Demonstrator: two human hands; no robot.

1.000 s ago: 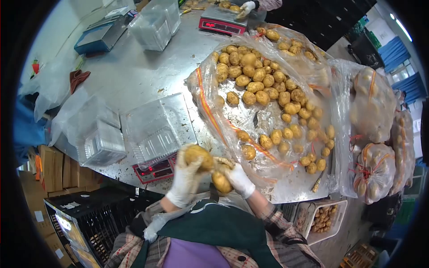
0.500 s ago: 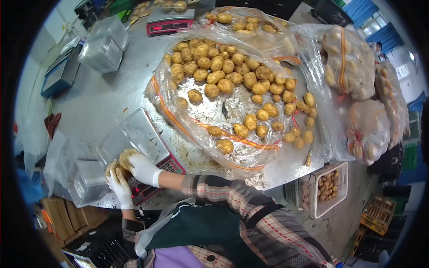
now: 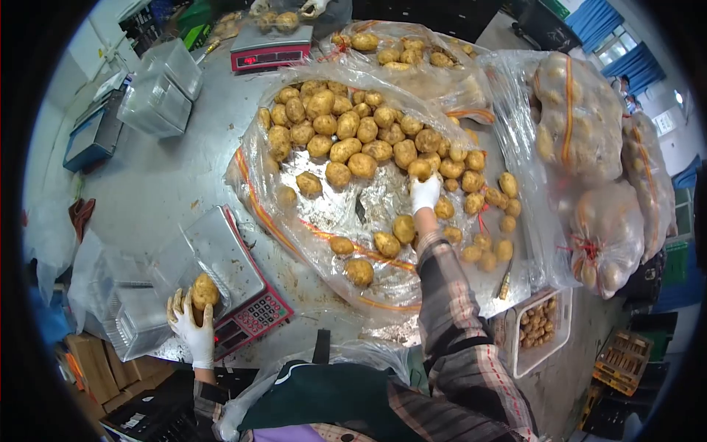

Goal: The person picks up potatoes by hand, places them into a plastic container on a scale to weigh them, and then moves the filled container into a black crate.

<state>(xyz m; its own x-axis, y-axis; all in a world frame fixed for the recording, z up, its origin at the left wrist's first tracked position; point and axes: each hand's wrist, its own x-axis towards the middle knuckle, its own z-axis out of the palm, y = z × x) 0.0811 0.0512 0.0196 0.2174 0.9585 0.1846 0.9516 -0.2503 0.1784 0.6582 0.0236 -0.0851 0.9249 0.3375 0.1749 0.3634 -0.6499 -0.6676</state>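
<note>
My left hand (image 3: 193,324), in a soiled white glove, holds a potato (image 3: 205,291) over the edge of a clear plastic tray (image 3: 188,254) on the near scale (image 3: 254,318). My right hand (image 3: 425,190), gloved too, reaches into the potato pile (image 3: 331,118) on the opened plastic bag (image 3: 254,199). Its fingers are around a potato (image 3: 420,170) at the pile's right part. Several loose potatoes, such as one at the bag's near side (image 3: 359,272), lie apart from the pile.
Stacked clear trays (image 3: 158,96) stand at the back left, near a second scale (image 3: 271,53) where a co-worker's gloved hand (image 3: 315,7) shows. Full bags of potatoes (image 3: 578,118) are at the right. A white crate (image 3: 563,324) with potatoes sits below the table's right edge.
My right hand has left the near scale and moved right to the potato pile. My left hand has stayed by the tray with a potato. A co-worker's hands and potatoes now show at the far scale.
</note>
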